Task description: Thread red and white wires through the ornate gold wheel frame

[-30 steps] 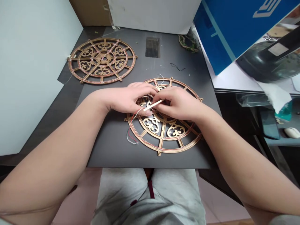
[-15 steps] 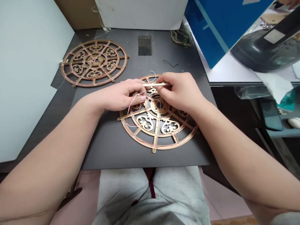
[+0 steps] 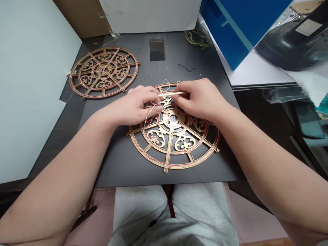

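Pale wooden stick (image 3: 172, 93) sits pinched between the thumb and fingertips of the right hand (image 3: 201, 99), a narrow, firm grip, with its far end reaching toward the left hand (image 3: 138, 106). The left hand's fingers curl down close together, and thin red and white wires (image 3: 150, 114) come out from under them; whether they are gripped or only touched, I cannot tell. Both hands sit over the upper left part of a gold-coloured fretwork wheel (image 3: 166, 166), which lies flat on a black board (image 3: 112, 176), with fine wire running along its rings and spokes. Just beyond the fingertips, a loop of white wire (image 3: 166, 82) rises past the wheel's far rim. Well to the left of the hands lies a second fretwork wheel (image 3: 104, 97), also flat and strung with wire. Farther ahead are a short black thread (image 3: 186, 67), a dried twig bundle (image 3: 197, 39) and, at upper right, a blue box (image 3: 230, 27).
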A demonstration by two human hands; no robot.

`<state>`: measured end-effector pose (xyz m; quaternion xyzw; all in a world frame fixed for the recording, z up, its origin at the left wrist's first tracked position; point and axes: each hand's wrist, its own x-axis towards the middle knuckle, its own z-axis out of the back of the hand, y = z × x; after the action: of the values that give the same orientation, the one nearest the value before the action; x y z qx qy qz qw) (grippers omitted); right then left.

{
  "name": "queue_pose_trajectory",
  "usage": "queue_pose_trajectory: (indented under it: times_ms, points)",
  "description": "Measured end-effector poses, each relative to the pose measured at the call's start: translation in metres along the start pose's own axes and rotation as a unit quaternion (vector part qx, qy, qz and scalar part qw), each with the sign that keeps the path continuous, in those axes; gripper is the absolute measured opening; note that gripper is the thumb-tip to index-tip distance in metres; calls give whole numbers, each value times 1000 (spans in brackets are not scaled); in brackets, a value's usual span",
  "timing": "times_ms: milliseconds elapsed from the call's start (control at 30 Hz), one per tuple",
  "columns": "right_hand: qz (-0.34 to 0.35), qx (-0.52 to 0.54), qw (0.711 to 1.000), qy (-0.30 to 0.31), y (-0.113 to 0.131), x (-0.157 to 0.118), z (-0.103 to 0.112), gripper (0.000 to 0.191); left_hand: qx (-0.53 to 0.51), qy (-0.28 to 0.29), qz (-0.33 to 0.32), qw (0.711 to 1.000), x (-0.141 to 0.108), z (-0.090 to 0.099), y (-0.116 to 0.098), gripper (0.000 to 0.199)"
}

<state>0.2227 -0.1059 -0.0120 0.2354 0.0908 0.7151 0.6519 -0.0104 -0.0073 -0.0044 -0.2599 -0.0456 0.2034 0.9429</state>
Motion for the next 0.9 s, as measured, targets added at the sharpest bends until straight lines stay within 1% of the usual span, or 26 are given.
queue_pose_trajectory:
  times_ms: [67, 100, 233, 333, 500, 700, 800, 900]
  points:
    - [38, 27, 999, -1, 2, -3, 4, 17, 4, -4, -1, 1000, 0, -1, 1, 38]
    - [64, 42, 997, 9, 4, -4, 6, 17, 3, -7, -5, 1000, 0, -2, 1, 38]
    - [186, 95, 973, 98, 8, -8, 11, 17, -15, -10, -20, 1000, 1, -2, 6, 39]
    - [228, 107, 959, 130, 8, -8, 7, 17, -30, -9, -24, 999, 1, -2, 7, 42]
    - [239, 106, 957, 129, 8, -7, 3, 18, -41, -17, -17, 999, 1, -1, 6, 38]
    - [215, 114, 959, 144, 6, -7, 4, 21, -70, -18, -25, 997, 0, 0, 6, 36]
    - [191, 111, 967, 127, 5, -7, 3, 23, -80, -21, -28, 996, -1, 2, 4, 35]
    - [133, 69, 985, 82, 2, -6, 3, 18, -86, -14, -20, 996, -1, 4, 2, 39]
